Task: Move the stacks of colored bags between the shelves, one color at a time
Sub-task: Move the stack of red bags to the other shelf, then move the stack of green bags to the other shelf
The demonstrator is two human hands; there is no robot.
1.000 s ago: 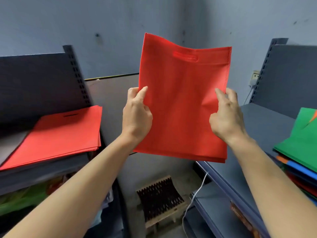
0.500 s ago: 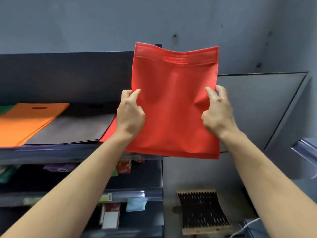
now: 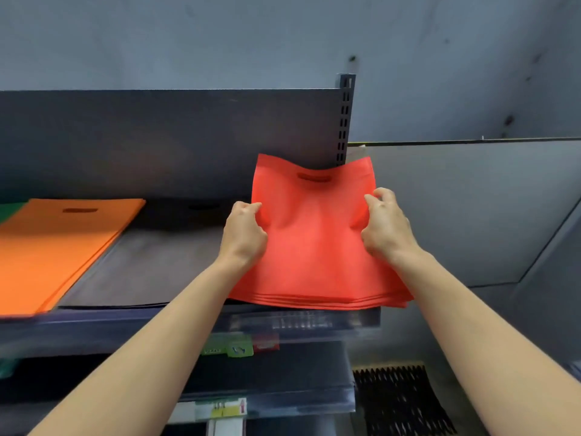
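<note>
Brightness: moderate, even indoor light with a cool grey-blue cast on the wall (image 3: pixel 220 33).
Source: from above; the tops of the red bags (image 3: pixel 314 253) and the orange bags (image 3: pixel 56 247) are lit brightest.
Shadows: deep at the back of the shelf (image 3: pixel 125 332); soft creases on the red bags.
Blur: the shelf's front edge and the labels (image 3: pixel 232 349) are smeared.
Distortion: wide-angle; shelf lines bow and the forearms (image 3: pixel 151 357) stretch toward the lower corners.

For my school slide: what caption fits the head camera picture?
Left hand and right hand hold red bags on a shelf, beside dark bags.
</note>
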